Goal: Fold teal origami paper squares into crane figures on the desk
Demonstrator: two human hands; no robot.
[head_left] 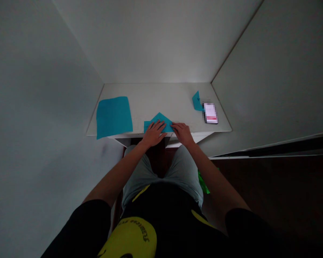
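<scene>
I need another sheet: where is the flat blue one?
Head view: the flat blue sheet lies on the table, far left of the left hand.

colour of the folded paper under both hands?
Teal blue, the folded paper; seen in the head view.

Left hand (154,132), right hand (182,132), flat on folded teal paper (159,118) (peaked top), white desk (161,97)

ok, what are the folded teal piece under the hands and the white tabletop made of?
Folded teal piece: looks like thin matte paper. It holds sharp creases and a pointed peak, and lies flat under the left hand, with the right hand at its edge. White tabletop: probably painted or laminated board, smooth with a faint sheen. Its core can't be told.
</scene>
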